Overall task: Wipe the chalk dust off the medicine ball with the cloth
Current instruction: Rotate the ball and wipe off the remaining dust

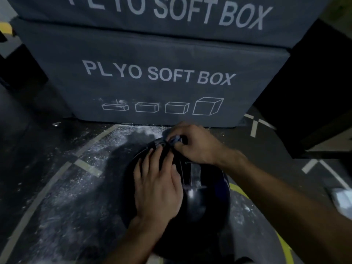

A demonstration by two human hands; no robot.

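Note:
A black medicine ball (202, 202) sits on the dark floor in front of me. My left hand (158, 185) lies flat on its top left with the fingers spread and straight. My right hand (192, 143) is at the ball's far edge, its fingers curled round a bunched grey-blue cloth (174, 140) pressed against the ball. Most of the cloth is hidden inside the fist. A pale streak shows on the ball's upper surface near my right wrist.
Two stacked grey foam boxes marked PLYO SOFT BOX (158, 88) stand just behind the ball. White chalk dust (80, 180) covers the floor to the left and behind. Painted floor lines (240, 191) cross the area. A pale object (342, 199) lies at the right edge.

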